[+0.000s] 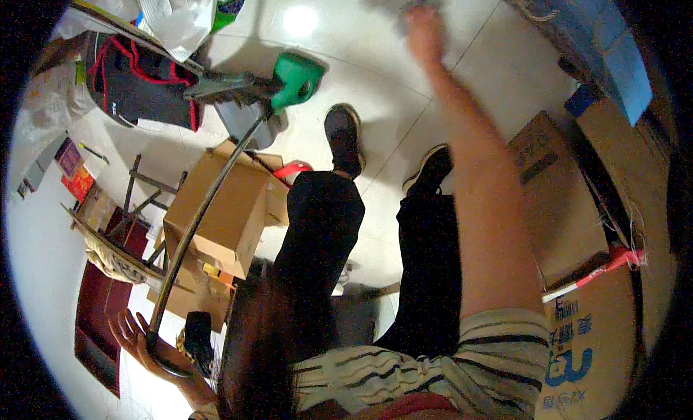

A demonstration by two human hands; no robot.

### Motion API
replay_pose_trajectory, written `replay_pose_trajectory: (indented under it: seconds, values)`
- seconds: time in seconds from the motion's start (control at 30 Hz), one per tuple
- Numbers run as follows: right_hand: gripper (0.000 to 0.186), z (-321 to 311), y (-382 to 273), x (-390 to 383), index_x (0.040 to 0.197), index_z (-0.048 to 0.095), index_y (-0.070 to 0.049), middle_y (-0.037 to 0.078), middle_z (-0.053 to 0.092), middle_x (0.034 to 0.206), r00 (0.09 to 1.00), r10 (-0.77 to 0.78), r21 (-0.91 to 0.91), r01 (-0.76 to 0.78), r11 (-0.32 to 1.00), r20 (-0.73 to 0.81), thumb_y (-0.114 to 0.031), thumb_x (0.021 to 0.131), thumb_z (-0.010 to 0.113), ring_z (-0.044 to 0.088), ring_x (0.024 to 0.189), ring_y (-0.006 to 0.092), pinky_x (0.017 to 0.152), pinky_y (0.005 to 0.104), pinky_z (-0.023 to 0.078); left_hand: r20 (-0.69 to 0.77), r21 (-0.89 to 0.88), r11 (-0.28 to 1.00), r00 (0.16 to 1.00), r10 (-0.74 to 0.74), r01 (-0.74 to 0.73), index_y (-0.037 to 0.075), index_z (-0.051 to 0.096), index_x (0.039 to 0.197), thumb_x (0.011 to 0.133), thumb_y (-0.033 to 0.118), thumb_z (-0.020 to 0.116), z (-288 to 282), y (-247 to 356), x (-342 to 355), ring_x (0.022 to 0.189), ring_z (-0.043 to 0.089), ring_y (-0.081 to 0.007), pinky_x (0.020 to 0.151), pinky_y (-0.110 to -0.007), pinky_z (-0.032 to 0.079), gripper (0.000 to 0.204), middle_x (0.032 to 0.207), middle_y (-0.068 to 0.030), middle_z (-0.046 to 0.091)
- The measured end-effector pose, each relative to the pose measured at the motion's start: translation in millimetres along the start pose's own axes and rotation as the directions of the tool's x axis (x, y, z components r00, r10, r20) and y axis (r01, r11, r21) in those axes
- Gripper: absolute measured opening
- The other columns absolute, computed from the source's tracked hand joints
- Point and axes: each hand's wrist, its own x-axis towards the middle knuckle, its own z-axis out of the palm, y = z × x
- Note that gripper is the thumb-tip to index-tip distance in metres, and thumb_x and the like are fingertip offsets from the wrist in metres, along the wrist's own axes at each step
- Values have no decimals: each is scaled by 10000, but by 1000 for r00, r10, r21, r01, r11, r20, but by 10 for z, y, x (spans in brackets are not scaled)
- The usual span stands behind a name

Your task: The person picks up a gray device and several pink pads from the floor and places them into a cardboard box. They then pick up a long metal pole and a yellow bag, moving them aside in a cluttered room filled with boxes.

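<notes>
My right arm is stretched far forward, and my right hand (pixel 424 33) is closed on a grey, blurred thing (pixel 393 0) whose kind I cannot make out. At the lower left, my left hand (pixel 141 344) has its fingers spread apart. The hooked end of a long dark rod (pixel 206 203), like a cane, lies across that hand near the wrist, with no fingers wrapped round it. From there the rod slants up past a cardboard box (pixel 220 210). Its far end reaches the green plastic piece (pixel 296 80) with a dark bar attached.
Cardboard cartons (pixel 556 196) stand along the right, near a blue sheet (pixel 613 59). On the left are a black bag (pixel 137 80) with red cord, a chair (pixel 144 232) and a dark red box (pixel 108 312). My shoes (pixel 343 138) rest on pale floor tiles (pixel 382 95).
</notes>
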Motion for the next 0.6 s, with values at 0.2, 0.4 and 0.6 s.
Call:
replay_pose_trajectory:
  seconds: [0.2, 0.4, 0.6]
  values:
    - [331, -415, -1241, -906, 1061, 588, -195, 119, 531, 1106, 981, -172, 530, 194, 826, -90, -96, 745, 573, 500, 1011, 277, 872, 384, 403, -2, 47, 999, 1000, -1, 1, -36, 259, 1291, 752, 108, 429, -52, 30, 10, 1213, 313, -317, 1017, -456, 258, 583, 1291, -208, 323]
    - [516, -2586, 332, -648, 1129, 495, -69, 107, 524, 1079, 830, 44, -56, -90, 994, -556, -165, 653, 670, 467, 1011, 275, 906, 379, 334, 118, 6, 995, 988, 98, -100, -32, 268, 1285, 785, 124, 384, -80, 91, 56, 1210, 327, -332, 1002, -455, 292, 536, 1289, -229, 322]
    - [349, -3182, 1345, -210, 987, 500, -74, 130, 527, 1038, 1000, 2, -390, 3, 921, 13, -185, 681, 626, 488, 968, 316, 792, 398, 416, 136, 112, 972, 972, 191, -207, -13, 371, 1234, 855, 122, 324, -17, 166, -2, 1167, 397, -323, 921, -425, 413, 405, 1294, -205, 332]
